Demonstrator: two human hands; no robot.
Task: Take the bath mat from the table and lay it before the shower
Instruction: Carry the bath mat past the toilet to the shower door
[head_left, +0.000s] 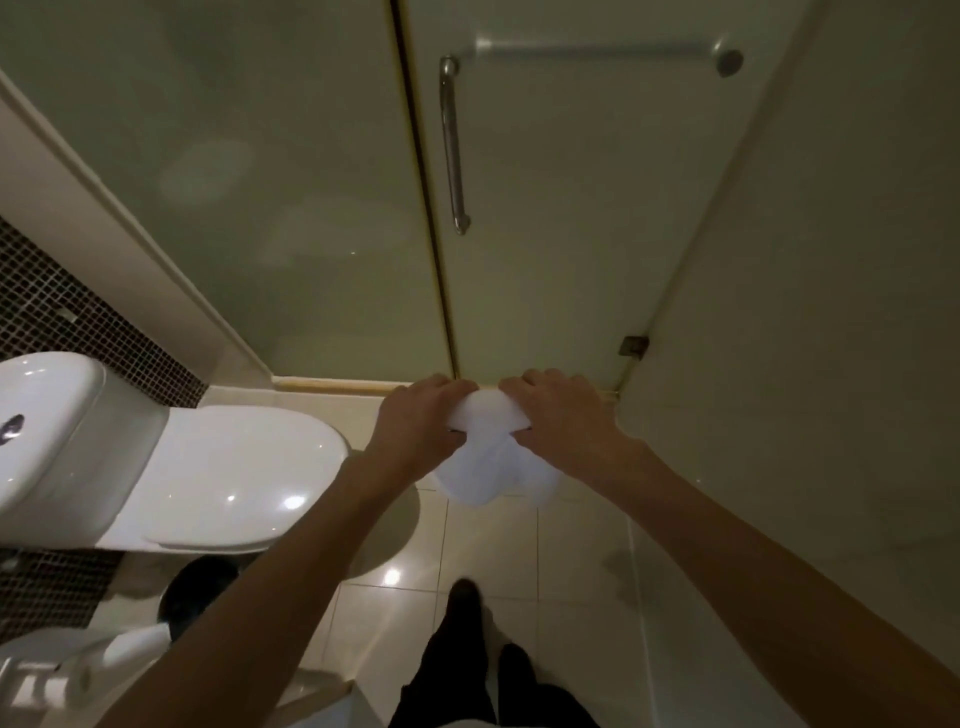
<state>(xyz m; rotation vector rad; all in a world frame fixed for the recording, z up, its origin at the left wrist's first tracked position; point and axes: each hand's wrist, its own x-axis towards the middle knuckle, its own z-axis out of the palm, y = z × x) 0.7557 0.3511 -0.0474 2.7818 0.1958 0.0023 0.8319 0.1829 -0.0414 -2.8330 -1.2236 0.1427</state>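
Note:
A white bath mat (491, 467) hangs bunched in the air in front of the frosted glass shower door (571, 234), above the tiled floor. My left hand (421, 423) grips its upper left part and my right hand (558, 415) grips its upper right part, fingers curled into the cloth. The two hands are close together near the bottom of the shower door, just above the shower threshold (343, 387). The lower folds of the mat droop below my hands.
A white toilet (208, 467) with closed lid stands at left, a dark bin (200, 597) in front of it and toilet paper rolls (130, 647) at lower left. The door carries a metal handle (453, 150). My dark shoes (465, 597) stand on glossy floor tiles (571, 571).

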